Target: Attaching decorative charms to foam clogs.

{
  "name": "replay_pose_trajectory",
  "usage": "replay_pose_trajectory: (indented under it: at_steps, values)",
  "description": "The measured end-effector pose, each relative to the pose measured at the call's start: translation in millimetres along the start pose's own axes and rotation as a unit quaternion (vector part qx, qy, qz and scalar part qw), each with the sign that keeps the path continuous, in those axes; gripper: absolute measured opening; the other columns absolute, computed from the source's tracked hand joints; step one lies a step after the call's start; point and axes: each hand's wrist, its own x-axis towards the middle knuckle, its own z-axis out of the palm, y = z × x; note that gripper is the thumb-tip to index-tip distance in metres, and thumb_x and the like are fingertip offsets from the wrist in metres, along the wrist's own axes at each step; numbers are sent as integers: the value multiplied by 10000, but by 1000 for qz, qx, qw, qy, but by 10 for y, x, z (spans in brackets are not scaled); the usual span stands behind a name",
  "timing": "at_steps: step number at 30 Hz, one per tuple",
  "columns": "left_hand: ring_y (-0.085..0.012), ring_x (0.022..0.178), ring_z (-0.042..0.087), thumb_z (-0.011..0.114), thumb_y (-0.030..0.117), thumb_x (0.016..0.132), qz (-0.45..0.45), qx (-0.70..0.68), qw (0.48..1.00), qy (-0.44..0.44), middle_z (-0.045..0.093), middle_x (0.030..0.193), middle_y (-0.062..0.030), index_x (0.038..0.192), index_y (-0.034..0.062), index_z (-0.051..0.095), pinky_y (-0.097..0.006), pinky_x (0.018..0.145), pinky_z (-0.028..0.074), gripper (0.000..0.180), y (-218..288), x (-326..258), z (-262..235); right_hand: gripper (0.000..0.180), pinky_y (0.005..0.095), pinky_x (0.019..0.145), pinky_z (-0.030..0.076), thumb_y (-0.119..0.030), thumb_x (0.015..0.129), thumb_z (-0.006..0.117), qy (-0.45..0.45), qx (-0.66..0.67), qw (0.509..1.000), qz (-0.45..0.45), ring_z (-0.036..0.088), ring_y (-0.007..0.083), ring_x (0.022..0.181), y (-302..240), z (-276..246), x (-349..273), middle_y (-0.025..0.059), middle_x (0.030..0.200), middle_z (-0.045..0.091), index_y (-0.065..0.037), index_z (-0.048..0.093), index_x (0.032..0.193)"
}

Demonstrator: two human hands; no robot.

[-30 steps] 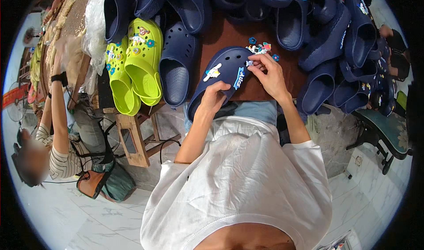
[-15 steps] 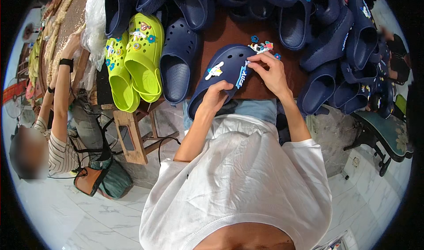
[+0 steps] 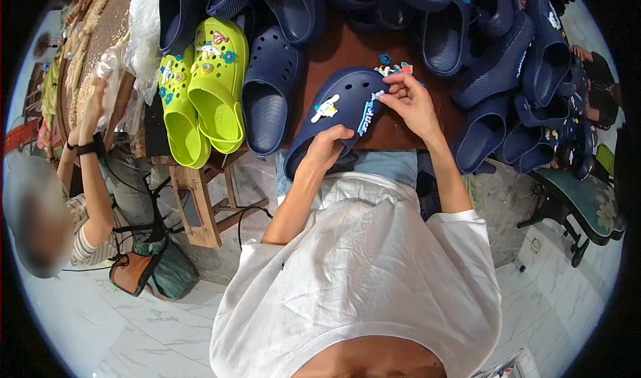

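A navy clog lies tilted at the near edge of a brown table. My left hand grips its heel end from below. My right hand rests on the clog's toe side, fingertips pinched at a small charm on its upper. The clog carries a white figure charm and a blue strip charm. A few loose small colourful charms lie on the table just beyond my right hand.
A lime-green pair of clogs with charms sits to the left, beside another navy clog. Several navy clogs are piled along the back and right. A person sits at the left, arm raised. A wooden stool stands below the table.
My right hand's fingers have shifted slightly along the clog's upper. The person at the left has raised their arm higher toward the bagged goods.
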Motion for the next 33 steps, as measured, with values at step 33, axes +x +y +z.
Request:
replay_pose_trajectory:
  at_steps: [33]
  values:
    - [-202, 884, 597, 589, -16, 675, 40, -33, 999, 14, 627, 938, -82, 957, -17, 613, -314, 825, 462, 284, -27, -119, -38, 470, 305, 781, 508, -152, 858, 683, 29, 68, 997, -16, 535, 203, 1037, 178, 361, -116, 111, 1201, 537, -50, 477, 1268]
